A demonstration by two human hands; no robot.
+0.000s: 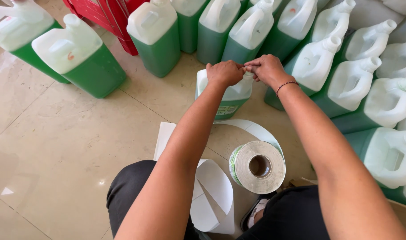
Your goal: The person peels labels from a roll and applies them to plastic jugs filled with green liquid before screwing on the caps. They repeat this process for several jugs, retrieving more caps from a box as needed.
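With both the left hand and right hand pinching fingers at the top of the green jug, a hard tug risks tipping it onto the label roll.

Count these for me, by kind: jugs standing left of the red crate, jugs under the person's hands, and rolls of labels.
green-and-white jugs left of the red crate: 2
jug under the left hand and right hand: 1
roll of labels: 1
Total: 4
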